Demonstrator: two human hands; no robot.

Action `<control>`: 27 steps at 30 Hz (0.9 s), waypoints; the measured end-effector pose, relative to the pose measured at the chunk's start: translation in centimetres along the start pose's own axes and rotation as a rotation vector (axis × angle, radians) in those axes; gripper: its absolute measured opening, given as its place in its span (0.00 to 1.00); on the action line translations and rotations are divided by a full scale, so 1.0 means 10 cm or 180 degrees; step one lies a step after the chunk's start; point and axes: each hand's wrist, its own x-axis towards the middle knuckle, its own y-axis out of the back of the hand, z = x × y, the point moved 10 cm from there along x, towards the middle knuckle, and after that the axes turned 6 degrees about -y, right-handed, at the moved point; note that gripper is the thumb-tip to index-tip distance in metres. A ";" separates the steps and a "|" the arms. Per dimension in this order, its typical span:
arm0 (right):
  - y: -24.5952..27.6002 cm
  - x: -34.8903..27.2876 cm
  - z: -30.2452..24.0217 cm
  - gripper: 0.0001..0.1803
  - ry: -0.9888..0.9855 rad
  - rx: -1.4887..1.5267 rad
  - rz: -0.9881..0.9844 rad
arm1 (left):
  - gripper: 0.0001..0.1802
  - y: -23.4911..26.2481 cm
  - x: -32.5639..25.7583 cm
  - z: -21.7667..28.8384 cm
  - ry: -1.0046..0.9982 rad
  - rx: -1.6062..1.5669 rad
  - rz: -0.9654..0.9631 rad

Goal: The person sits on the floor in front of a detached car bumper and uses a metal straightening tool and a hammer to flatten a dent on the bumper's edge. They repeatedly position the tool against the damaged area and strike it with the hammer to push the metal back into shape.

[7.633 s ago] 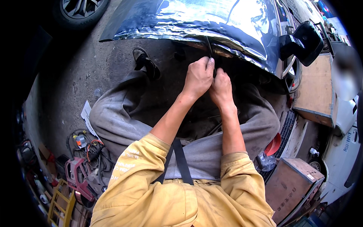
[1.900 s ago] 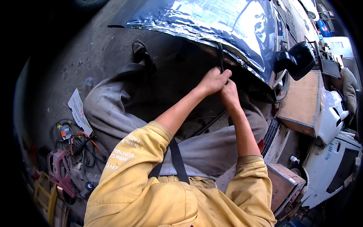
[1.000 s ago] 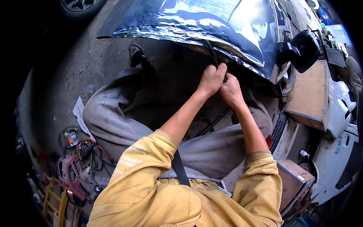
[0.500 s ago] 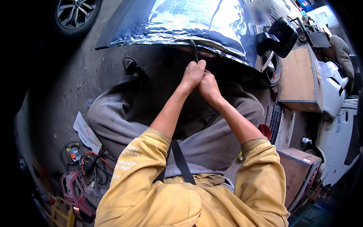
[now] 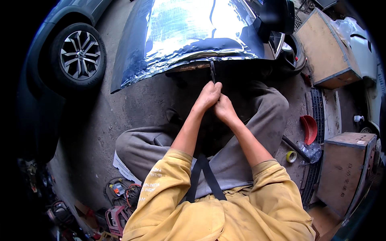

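Observation:
Both my hands are closed together on the lower end of a slim dark hand tool; its exact kind I cannot make out. My left hand sits slightly higher, and my right hand is pressed against it from below. The tool's upper end meets the crumpled lower edge of a shiny dark blue car body panel in front of me. Wrinkles and dents run along that edge, with bright reflections above. The underside of the panel lies in shadow. My fingers hide the tool's grip.
A parked car's wheel stands at the left. A black side mirror juts out at upper right. Wooden crates, a red curved piece and a tape roll are on the right. Cables and a pink-framed machine lie lower left.
My view has shifted, bringing the wheel further into sight. My joined hands and the tool now appear lower, closer to my body; both hands keep their hold.

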 end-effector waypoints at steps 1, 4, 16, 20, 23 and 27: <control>0.06 -0.01 0.00 0.16 0.0010 0.0101 0.0009 | 0.22 -0.05 0.02 -0.01 0.0049 0.0058 0.0006; 0.19 -0.01 0.05 0.16 -0.0207 0.0084 -0.0150 | 0.26 -0.11 0.01 0.05 0.0176 0.0262 -0.0030; 0.38 0.02 -0.24 0.17 -0.0640 0.0223 -0.0284 | 0.25 -0.10 0.18 0.26 0.0421 0.0152 -0.0474; 0.51 0.08 -0.29 0.17 -0.0502 0.0090 -0.0006 | 0.24 -0.15 0.27 0.32 0.0319 -0.0064 -0.0646; 0.47 0.01 -0.29 0.17 -0.0178 0.0371 0.0610 | 0.20 -0.17 0.27 0.16 0.0186 -0.0341 -0.0403; 0.40 0.00 -0.26 0.15 0.0197 0.0507 0.0942 | 0.17 -0.21 0.24 -0.06 0.0221 -0.0630 -0.0099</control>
